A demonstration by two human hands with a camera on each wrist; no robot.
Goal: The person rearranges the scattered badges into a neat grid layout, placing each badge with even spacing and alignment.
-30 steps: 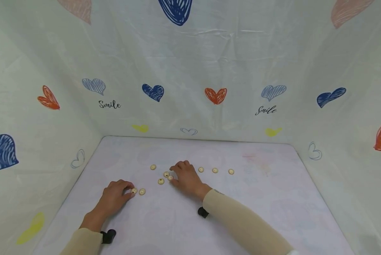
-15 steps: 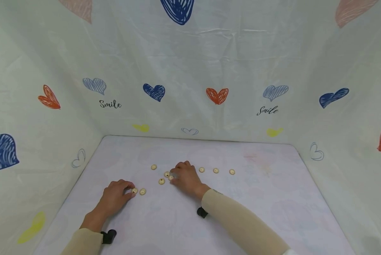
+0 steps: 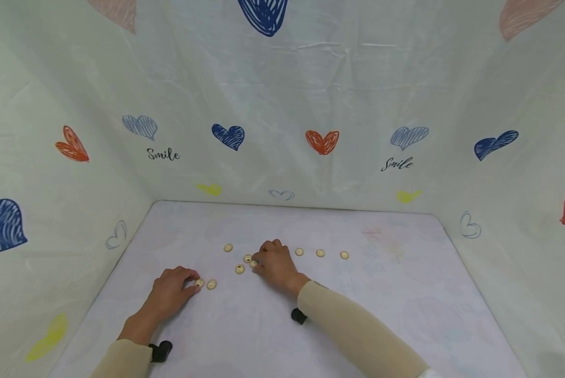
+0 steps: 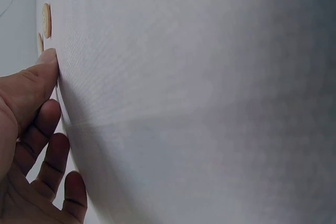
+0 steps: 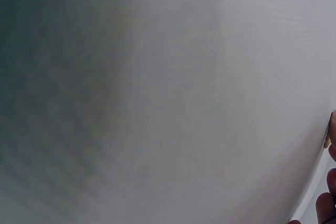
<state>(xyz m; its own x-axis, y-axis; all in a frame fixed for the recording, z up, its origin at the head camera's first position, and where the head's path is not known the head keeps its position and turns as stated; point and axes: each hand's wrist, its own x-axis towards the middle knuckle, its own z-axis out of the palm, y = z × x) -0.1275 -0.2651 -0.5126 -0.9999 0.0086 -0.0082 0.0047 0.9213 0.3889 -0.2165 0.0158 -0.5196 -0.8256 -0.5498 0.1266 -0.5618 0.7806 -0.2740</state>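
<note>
Small round pale-wood discs with dark marks on their faces lie on the white table. My left hand [image 3: 166,294] pinches one disc [image 3: 199,283] between thumb and index finger, at the near left. A second disc [image 3: 211,284] is just right of it. Farther back, my right hand [image 3: 275,265] has thumb and index finger at the edges of another disc [image 3: 253,264], pinching it. That one sits close against a disc [image 3: 247,258], and a further disc [image 3: 240,269] is slightly nearer. The left wrist view shows my left thumb [image 4: 39,77] low on the tabletop.
Right of my right hand, three discs stand in a row: one disc [image 3: 299,252], a middle disc [image 3: 320,253] and an end disc [image 3: 344,255]. A lone disc [image 3: 228,248] lies back left. A white curtain [image 3: 282,105] printed with hearts encloses the table [image 3: 382,315].
My right index finger has come down from above onto the disc by my thumb. The left hand and the other discs stay in place; the head view shifts slightly.
</note>
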